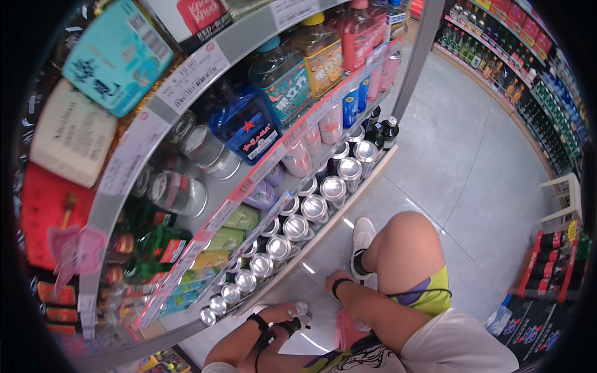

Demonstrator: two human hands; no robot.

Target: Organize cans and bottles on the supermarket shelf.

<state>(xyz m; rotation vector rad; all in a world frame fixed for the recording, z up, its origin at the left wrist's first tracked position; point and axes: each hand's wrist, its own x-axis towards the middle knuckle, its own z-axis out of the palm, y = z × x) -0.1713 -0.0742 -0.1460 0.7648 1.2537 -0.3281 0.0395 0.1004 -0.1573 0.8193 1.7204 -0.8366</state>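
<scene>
Crouched knees are seen nearest, with the left hand point(287, 311) closed around a silver can point(301, 307) just below the bottom-shelf can row point(292, 227), whose long axis runs up-right away from it, while the right hand point(339, 281), farther off, rests low, its grip indiscernible.
</scene>
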